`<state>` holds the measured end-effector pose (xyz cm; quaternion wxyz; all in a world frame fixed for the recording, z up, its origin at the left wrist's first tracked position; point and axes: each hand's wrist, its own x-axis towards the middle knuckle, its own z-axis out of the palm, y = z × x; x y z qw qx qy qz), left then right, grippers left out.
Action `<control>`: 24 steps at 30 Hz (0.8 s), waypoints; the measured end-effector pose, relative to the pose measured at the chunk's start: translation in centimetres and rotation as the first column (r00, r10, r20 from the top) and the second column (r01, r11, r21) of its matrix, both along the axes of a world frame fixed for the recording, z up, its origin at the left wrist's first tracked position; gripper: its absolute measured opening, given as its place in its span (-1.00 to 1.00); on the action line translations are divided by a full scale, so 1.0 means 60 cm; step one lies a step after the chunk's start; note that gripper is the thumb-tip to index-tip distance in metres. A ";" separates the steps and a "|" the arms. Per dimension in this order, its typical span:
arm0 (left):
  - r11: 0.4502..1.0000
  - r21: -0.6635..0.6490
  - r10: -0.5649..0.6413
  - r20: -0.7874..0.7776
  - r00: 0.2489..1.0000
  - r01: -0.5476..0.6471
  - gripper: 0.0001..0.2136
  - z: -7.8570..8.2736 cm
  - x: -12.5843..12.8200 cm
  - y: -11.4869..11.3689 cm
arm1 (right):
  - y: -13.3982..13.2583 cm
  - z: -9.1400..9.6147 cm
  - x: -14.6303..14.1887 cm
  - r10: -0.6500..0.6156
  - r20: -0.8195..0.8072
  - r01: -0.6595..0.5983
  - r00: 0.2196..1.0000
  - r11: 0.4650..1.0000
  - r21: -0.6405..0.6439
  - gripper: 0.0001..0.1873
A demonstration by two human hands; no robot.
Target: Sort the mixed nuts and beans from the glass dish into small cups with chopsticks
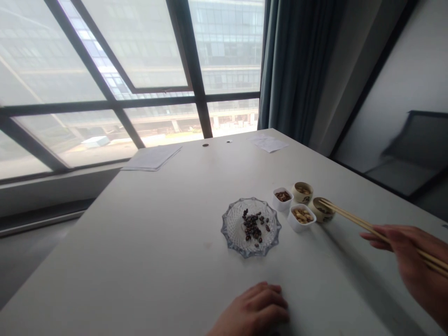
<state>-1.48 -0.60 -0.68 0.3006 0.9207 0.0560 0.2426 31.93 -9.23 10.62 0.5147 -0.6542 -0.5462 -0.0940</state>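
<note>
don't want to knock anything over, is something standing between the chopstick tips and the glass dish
Yes: the nearer white tub, holding pale brown pieces, stands between the glass dish and the tips of the chopsticks, which the right hand holds at the mouth of a round cup.

The only view is worn on the head, looking forward and down along a smooth white rectangular table that runs out at the frame's bottom edge. It faces a dark-framed glass window across the upper left. Nearest are the bare left hand at bottom centre and bare right hand at lower right; the clear scalloped glass dish, right of centre, sits farther off, seen obliquely from above.
</note>
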 end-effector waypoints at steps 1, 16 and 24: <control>1.000 -0.003 -0.003 -0.003 1.000 0.003 -0.81 0.002 0.000 0.000 | 0.000 0.000 0.000 -0.037 0.015 0.038 0.999 0.999 -0.031 -0.73; 0.999 0.038 -0.010 -0.052 0.999 0.012 -0.80 -0.004 -0.005 0.001 | 0.147 -0.055 -0.105 0.550 -0.451 -0.648 0.702 0.756 -0.087 -0.66; 0.995 0.095 0.006 -0.060 0.998 0.000 -0.82 -0.007 -0.002 0.000 | 0.146 -0.083 -0.091 0.425 -0.532 -0.565 0.732 0.816 -0.126 -0.62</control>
